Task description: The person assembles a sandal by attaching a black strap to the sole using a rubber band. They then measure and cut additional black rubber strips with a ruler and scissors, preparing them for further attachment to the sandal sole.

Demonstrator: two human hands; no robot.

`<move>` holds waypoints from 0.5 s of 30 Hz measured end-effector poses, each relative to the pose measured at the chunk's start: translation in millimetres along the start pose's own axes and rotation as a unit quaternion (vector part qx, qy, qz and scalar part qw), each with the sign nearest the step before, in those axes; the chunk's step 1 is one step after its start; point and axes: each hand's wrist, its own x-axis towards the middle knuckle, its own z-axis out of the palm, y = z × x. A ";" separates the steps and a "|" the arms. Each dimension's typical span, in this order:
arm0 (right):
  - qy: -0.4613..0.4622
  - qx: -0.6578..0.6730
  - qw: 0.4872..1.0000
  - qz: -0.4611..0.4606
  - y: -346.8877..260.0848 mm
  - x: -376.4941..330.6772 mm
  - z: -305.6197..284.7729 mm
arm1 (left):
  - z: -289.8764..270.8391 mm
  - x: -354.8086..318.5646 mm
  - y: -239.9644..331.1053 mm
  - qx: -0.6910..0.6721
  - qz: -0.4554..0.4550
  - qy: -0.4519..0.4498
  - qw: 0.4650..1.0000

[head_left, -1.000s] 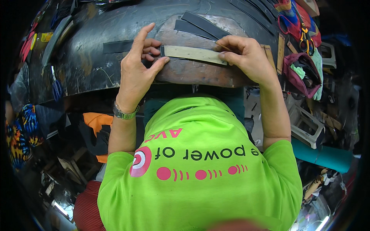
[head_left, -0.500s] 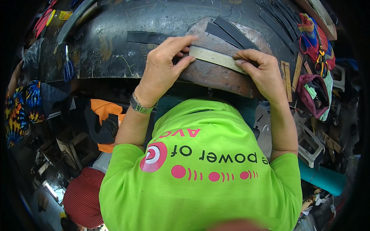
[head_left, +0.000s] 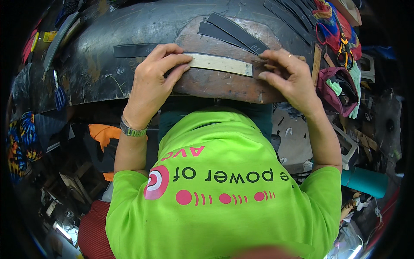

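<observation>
A pale flat strip (head_left: 222, 64) lies across a worn brown board (head_left: 224, 84) on the dark workbench (head_left: 95, 77). My left hand (head_left: 151, 84) presses its fingers down on the strip's left end. My right hand (head_left: 286, 75) rests on the board just past the strip's right end, fingers curled, touching the board's edge; nothing shows in its grip. Black strips (head_left: 235, 32) lie fanned out on the board behind the pale strip. Another black strip (head_left: 131, 50) lies to the left, partly under my left hand.
More black strips (head_left: 293, 17) lie at the bench's far right. Orange-handled scissors (head_left: 344, 45) and coloured cloth (head_left: 327, 23) hang at the right, above a maroon pouch (head_left: 334, 88). A teal roll (head_left: 364, 181) lies lower right. Clutter fills the floor at left.
My right hand has come off the pale strip's right end and now sits just beside it. The left hand stays pressed on the left end. The view has shifted slightly.
</observation>
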 end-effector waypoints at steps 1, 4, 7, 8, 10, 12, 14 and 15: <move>-0.010 0.009 1.000 -0.003 -0.4 -2.8 4.2 | 0.2 -0.5 1.1 0.005 -0.004 0.000 1.000; 0.006 -0.043 0.999 -0.012 -1.2 -7.2 13.8 | 1.6 -1.1 3.9 0.015 -0.006 0.005 1.000; 0.040 -0.040 0.998 -0.041 -0.9 -7.8 22.7 | 2.6 -1.2 5.4 0.016 -0.005 0.006 1.000; 0.041 -0.050 0.997 -0.040 -0.6 -8.0 24.2 | 2.8 -1.1 5.6 0.015 -0.005 0.006 1.000; 0.049 -0.051 0.997 -0.039 -0.3 -8.3 25.9 | 3.6 -1.0 5.5 0.010 -0.001 0.009 1.000; 0.061 -0.037 0.997 -0.039 -0.5 -8.9 25.7 | 4.6 -1.0 5.4 0.005 0.002 0.011 1.000; 0.054 -0.041 0.997 -0.023 -1.1 -9.3 24.1 | 6.1 -1.3 5.1 -0.001 0.004 0.013 1.000; 0.049 -0.043 0.998 -0.014 -1.6 -9.3 23.2 | 6.8 -1.4 5.0 -0.004 0.004 0.015 1.000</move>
